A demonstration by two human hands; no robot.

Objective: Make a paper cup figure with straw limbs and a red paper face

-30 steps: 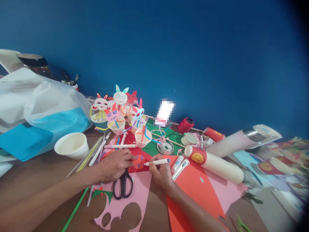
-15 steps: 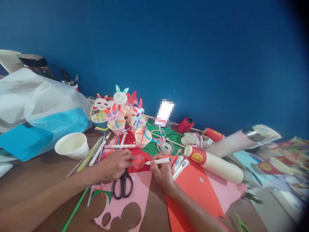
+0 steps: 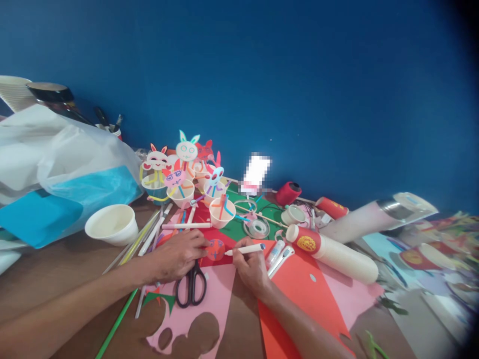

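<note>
My right hand [image 3: 251, 265] is closed round a white marker [image 3: 245, 250], its tip pointing left at an orange paper circle [image 3: 216, 250]. A face in dark lines is drawn on the circle, which rests on red paper. My left hand [image 3: 182, 255] has its curled fingertips at the circle's left edge, steadying it; where the thumb grips is hidden. Black-handled scissors [image 3: 191, 288] lie just below my left hand, their blades covered. Above it is a white and pink marker [image 3: 186, 226]. A paper cup [image 3: 222, 213] with bent straws in it stands behind the circle.
Animal-faced paper figures [image 3: 186, 149] stand in cups at the back. A white bowl [image 3: 112, 224] and several straws [image 3: 147, 234] are at left. Stacked cups [image 3: 333, 254], a cutter [image 3: 281, 262] and orange paper [image 3: 299, 299] lie at right. A blue wall [image 3: 318, 89] rises behind.
Almost nothing differs. The marker in my right hand has tilted or shifted very slightly left at the circle; my left hand stays in place.
</note>
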